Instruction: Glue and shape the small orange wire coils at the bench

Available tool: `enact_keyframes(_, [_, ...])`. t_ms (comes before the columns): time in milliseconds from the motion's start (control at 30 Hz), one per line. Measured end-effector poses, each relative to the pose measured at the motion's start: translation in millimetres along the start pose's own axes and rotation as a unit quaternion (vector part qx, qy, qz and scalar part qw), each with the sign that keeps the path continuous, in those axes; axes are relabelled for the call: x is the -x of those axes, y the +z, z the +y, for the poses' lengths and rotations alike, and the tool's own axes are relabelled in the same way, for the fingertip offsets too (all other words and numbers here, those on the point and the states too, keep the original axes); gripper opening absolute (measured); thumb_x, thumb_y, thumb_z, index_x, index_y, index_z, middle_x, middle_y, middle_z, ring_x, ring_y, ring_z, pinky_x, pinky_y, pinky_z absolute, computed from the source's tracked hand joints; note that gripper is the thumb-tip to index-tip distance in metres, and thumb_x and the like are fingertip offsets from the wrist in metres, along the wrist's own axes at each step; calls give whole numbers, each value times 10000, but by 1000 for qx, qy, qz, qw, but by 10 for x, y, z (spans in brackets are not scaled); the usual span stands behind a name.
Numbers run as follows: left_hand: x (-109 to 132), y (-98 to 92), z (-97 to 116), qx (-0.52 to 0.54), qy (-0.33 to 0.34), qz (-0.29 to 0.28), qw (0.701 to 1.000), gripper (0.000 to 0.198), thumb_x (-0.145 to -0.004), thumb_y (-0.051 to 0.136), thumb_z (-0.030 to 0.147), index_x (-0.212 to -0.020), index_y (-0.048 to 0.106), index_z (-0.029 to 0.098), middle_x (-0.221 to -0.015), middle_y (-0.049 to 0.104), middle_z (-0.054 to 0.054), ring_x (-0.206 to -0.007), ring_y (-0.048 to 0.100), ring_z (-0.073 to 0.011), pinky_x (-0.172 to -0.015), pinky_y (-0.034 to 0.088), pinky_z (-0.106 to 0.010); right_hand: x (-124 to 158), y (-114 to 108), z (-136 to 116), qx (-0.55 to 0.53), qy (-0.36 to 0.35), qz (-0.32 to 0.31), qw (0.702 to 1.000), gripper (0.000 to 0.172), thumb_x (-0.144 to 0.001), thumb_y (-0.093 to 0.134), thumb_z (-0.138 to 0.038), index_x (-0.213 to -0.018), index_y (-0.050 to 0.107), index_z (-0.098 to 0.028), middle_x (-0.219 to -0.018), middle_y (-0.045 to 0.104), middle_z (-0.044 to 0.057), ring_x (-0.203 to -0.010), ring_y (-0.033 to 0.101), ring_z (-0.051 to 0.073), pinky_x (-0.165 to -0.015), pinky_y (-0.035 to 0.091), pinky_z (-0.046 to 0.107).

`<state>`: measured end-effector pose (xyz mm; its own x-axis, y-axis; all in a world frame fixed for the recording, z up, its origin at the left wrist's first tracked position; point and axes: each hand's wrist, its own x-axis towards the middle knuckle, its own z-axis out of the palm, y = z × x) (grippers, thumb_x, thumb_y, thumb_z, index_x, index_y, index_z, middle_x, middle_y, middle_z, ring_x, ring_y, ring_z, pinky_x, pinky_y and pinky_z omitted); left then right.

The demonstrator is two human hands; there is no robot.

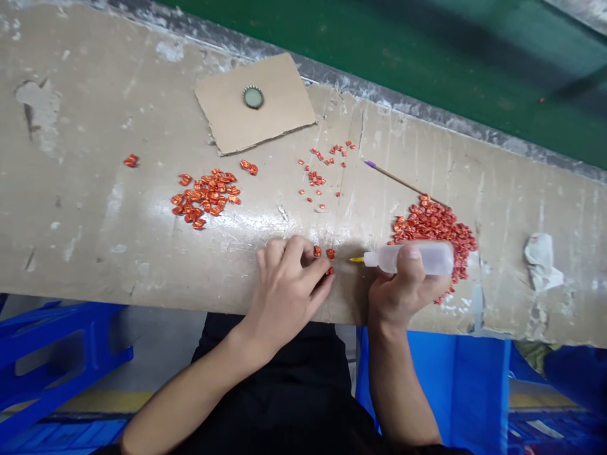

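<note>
My right hand [403, 291] is wrapped round a small translucent squeeze bottle [427, 258] lying sideways, its yellow nozzle [356, 259] pointing left. My left hand [289, 284] rests at the table's near edge with fingers curled, pinching a small orange piece [329, 271] at its fingertips. Two more orange pieces [323, 252] lie just beyond those fingers, close to the nozzle tip. A heap of orange pieces [439, 224] lies behind the bottle. Another pile [206, 196] sits to the left.
A cardboard square [279, 120] with a metal bottle cap [253, 97] on it lies at the back. Scattered tiny orange bits [322, 170], a thin stick [393, 178] and a crumpled white scrap [543, 259] are on the worn tabletop [95, 221]. Blue crates [47, 354] stand below.
</note>
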<state>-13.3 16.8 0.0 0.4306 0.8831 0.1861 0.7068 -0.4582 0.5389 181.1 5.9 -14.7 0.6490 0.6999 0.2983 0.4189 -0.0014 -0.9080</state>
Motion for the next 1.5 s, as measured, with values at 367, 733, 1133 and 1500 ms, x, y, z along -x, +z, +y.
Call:
enact_keyframes(367, [47,47,15,-5,-8,11,1000,146,-1079,782,378,-1000,742,261,-1155,684,-89,-1091,519,-293,-862,394,-468,103,-22,-62,29,-65,-54,996,333,-988,806,-500,-886,632,-235,-773,616,-22,-645,566,157,-594,450,304])
enact_keyframes(733, [45,32,5,-9,-9,4,1000,135,-1096,750,384,-1051,689,272,-1193,692,-87,-1117,536,-303,-881,441,-494,109,-1,-25,23,-88,-77,993,278,-987,845,-414,-909,635,-249,-749,625,-27,-589,561,156,-540,442,302])
enact_keyframes(1133, [59,27,-13,12,-3,12,1000,92,-1051,777,290,-1120,719,304,-1164,702,-66,-1087,543,-300,-872,445,-491,122,8,-84,27,-74,-77,994,277,-1028,795,-419,-918,607,-248,-724,621,-33,-582,563,150,-537,442,303])
enact_keyframes(1500, [45,34,1,22,-8,6,1000,40,-1061,767,275,-1093,758,298,-1141,698,-61,-1097,534,-289,-892,406,-467,123,-7,-94,30,-74,-89,993,288,-1046,778,-445,-908,604,-263,-727,604,-23,-590,539,158,-545,423,327])
